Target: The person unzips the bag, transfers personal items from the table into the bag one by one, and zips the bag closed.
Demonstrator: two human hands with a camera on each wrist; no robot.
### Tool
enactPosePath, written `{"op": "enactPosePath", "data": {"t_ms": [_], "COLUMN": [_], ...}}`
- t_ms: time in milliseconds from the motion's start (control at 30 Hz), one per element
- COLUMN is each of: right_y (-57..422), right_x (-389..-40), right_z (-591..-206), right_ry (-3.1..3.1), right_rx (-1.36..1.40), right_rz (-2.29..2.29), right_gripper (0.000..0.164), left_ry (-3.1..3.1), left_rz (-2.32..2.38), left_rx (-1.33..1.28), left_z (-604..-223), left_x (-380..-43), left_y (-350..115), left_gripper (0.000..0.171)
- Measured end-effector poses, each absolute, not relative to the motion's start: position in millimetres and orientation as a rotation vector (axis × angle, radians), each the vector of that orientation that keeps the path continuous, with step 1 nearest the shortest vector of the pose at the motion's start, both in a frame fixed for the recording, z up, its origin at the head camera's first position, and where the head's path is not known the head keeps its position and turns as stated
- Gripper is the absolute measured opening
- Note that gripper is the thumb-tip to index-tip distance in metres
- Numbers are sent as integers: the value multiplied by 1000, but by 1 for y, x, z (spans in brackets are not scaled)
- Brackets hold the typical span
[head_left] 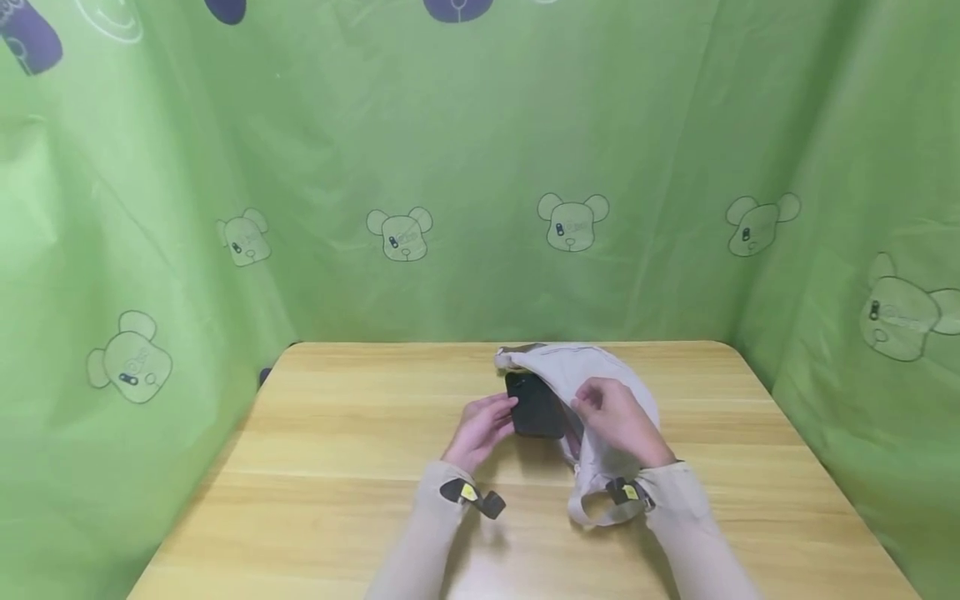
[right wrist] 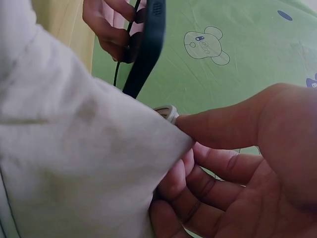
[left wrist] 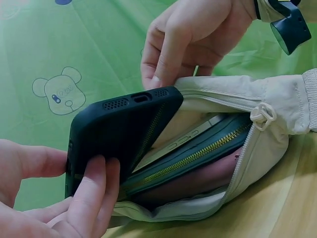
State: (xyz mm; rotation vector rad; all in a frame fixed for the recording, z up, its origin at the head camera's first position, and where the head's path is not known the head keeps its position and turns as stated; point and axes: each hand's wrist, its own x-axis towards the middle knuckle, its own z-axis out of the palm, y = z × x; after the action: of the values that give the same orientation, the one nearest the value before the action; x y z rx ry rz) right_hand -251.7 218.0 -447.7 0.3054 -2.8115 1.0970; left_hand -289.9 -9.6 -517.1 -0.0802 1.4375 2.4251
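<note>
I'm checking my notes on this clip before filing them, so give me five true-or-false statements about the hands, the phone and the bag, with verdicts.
1. The left hand holds a dark phone. True.
2. The right hand pinches the edge of the pale bag. True.
3. The pale bag is zipped fully shut. False: its mouth gapes open.
4. A green pouch with a metal-toothed zipper shows inside the pale bag. True.
5. In the head view, the dark phone is at the right side of the pale bag. False: it is at the left side, by the opening.
</note>
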Motion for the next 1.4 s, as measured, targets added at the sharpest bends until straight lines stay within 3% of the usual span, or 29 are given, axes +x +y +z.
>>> {"op": "enactPosePath", "data": {"t_ms": [1400], "right_y": [213], "right_x": [-251], "right_z": [-444], "right_ry": [-2768], "right_rx": [328], "right_rz": [1090], "right_gripper": [4], "left_ry": [1400], "left_rz": [2504], "left_rx": [-29], "left_z": [-533], "left_x": [-290], "left_y": [29], "left_gripper": [43]}}
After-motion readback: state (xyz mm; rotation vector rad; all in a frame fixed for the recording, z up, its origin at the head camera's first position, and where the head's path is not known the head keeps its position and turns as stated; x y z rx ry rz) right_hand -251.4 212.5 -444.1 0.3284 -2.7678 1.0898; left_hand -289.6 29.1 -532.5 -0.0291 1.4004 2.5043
